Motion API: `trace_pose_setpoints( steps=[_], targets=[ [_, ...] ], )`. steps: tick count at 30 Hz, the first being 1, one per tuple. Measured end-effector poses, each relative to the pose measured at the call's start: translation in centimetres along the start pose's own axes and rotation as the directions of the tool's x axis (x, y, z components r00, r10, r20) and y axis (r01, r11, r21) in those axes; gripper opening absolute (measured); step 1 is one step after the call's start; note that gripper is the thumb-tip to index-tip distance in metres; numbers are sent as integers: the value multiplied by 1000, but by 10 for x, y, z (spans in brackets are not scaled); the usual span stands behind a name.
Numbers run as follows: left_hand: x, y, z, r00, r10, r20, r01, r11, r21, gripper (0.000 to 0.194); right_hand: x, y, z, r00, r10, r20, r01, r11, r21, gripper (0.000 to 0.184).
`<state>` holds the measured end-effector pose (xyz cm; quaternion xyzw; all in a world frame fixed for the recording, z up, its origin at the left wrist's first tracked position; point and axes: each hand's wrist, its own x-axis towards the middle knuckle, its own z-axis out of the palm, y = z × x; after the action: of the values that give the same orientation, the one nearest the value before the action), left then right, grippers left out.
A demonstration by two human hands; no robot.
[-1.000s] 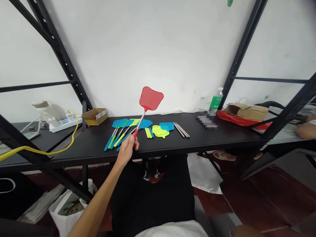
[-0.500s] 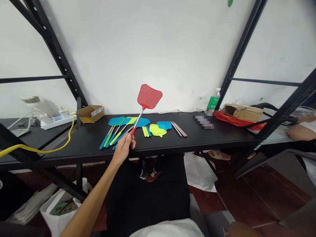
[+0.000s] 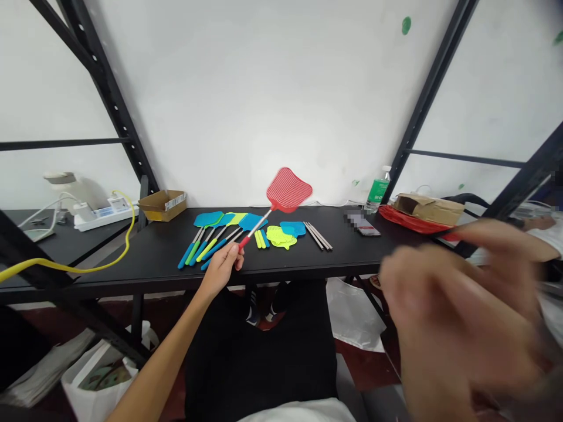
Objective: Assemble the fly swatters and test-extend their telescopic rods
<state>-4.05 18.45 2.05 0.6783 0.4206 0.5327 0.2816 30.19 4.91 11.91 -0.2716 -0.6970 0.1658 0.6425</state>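
Red swatter (image 3: 289,190) could tip: left hand (image 3: 223,265)'s fingers grip handle (image 3: 245,241) only.
Right of swatter, right hand (image 3: 457,310): fingers' state can't tell (blurred).

"What has shifted at the black table (image 3: 347,246)?"

"The red, perforated fly swatter (image 3: 289,190), raised in the person's left hand (image 3: 225,264), now leans farther right, its head dipped lower."

"And closer to us?"

"A bare right hand (image 3: 457,310), blurred and with fingers bent, has risen into view at the right."
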Motion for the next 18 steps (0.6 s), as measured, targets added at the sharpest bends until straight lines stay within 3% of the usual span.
trace_pose_setpoints(
  steps=[1, 3, 5, 8, 10, 12, 18],
  targets=[
    [0, 1, 0, 1000, -1, 24, 0, 1000, 24, 36, 26, 16, 9, 986, -23, -166, 25, 1000, 5, 32],
    [0, 3, -1, 998, -5, 69, 0, 997, 78, 39, 66, 54, 20, 977, 24, -211, -33, 999, -41, 31],
    [0, 5, -2, 994, -10, 106, -4, 992, 127, 41, 86, 91, 20, 982, 120, -144, -139, 982, -128, 35],
    [-1, 6, -3, 991, -4, 136, -19, 985, 170, 43, 89, 130, 12, 949, 314, 12, -302, 924, -235, 47],
    [-1, 7, -3, 989, 3, 146, -29, 985, 172, 43, 85, 141, 10, 886, 423, 192, -377, 896, -234, 51],
    [0, 7, -3, 989, 5, 151, -32, 985, 172, 41, 81, 145, 11, 830, 450, 328, -408, 893, -192, 50],
    [-1, 7, -4, 989, 2, 148, -33, 977, 209, 38, 83, 149, 14, 811, 412, 414, -404, 908, -112, 40]
  ],
)
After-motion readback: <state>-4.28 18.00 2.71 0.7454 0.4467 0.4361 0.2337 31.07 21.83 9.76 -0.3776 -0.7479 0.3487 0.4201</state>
